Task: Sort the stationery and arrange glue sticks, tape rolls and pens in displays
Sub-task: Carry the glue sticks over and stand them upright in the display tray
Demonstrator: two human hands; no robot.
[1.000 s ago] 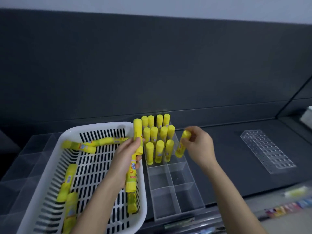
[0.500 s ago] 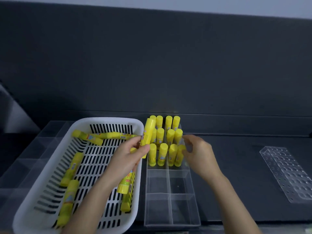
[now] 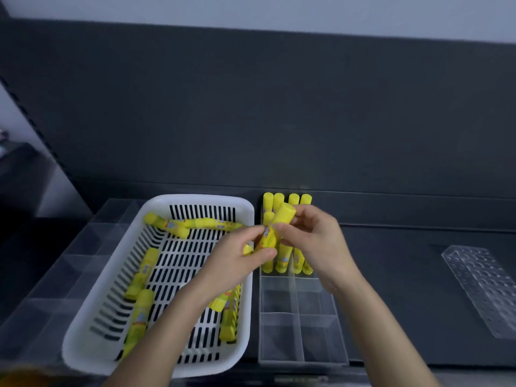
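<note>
Two hands meet on one glue stick (image 3: 275, 229), held tilted in the air just above the seam between the white basket (image 3: 156, 203) and the clear divided display (image 3: 303, 356), toward the back edge of the bench (image 3: 405, 317). Our left hand (image 3: 237, 263) pinches its lower, labelled end between thumb and fingers (image 3: 248, 231), while our right hand (image 3: 315, 241) curls round the cap end; we judge this a hand-over, since the right sits nearer the display and can set the stick upright there. In the display's far compartments the standing sticks (image 3: 279, 201) are packed close, caps up, so that they prop one another, and the near compartments look to be the ones left to fill. In the basket the loose sticks (image 3: 145, 270) lie flat at odd angles, within easy reach of the left. Well apart, near the right edge, lies a clear dimpled tray (image 3: 485, 289)
</note>
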